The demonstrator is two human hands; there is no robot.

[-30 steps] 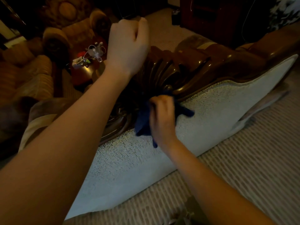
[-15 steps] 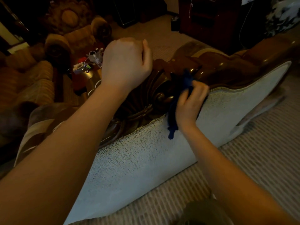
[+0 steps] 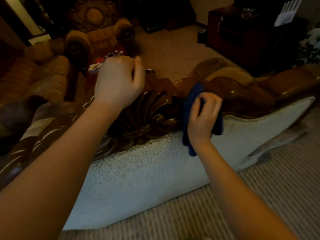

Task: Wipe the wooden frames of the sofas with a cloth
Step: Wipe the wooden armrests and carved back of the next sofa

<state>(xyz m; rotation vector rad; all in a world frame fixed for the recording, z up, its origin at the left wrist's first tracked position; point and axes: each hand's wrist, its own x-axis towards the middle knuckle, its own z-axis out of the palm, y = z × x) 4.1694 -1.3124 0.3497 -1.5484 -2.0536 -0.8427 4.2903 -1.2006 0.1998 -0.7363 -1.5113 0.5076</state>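
head view, looking down over the back of the sofa: the right hand (image 3: 202, 116) has its fingers curled round a dark blue bunched cloth (image 3: 191, 99), pressing it against the dark carved wooden frame (image 3: 242, 94) that runs along the top edge of the sofa back, just to the right of the fan-shaped shell carving (image 3: 147, 108) at its crest. a loose tail of the cloth hangs down over the pale textured fabric back panel (image 3: 138, 179). the left hand (image 3: 117, 82) sits at the top of the crest with its fingers curled under; whether it grips the wood or only rests there, i cannot tell, and it holds nothing i can see.

to do this step well, i'd say the cloth wants to follow the curve of the rail in long strokes towards the right corner, with a fingertip pushing the fabric into the deep flutes of the shell, where dust likely gathers. gathering up the hanging tail would keep it from dragging grime onto the pale panel. the left hand steadying at the crest looks sensible, since it lets the right press firmly. the room is dim, so missed patches are a real risk; slow overlapping passes would help.
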